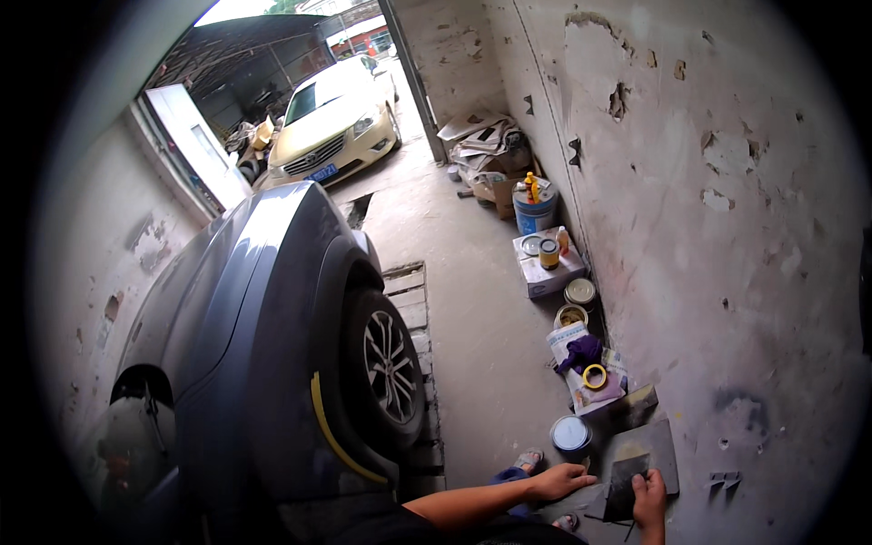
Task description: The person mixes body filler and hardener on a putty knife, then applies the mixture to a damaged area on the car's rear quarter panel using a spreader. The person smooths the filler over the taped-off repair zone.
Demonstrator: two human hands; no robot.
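Note:
My right hand (650,505) is low at the bottom right, closed on a dark grey sheet (625,483) that looks like abrasive paper. The sheet lies over a dark flat board (652,443) on the floor by the wall. My left hand (559,480) reaches in from the left with its fingers spread and nothing in it, just left of the sheet. It is a little below a small round tin with a pale lid (570,434).
A dark grey car fills the left, its wheel (391,368) close by and a yellow tape strip (331,436) along the arch. Tins, a white box (545,270), a blue bucket (534,211), a purple cloth (581,352) and a yellow tape roll (595,375) line the wall. A yellow car (331,123) stands beyond.

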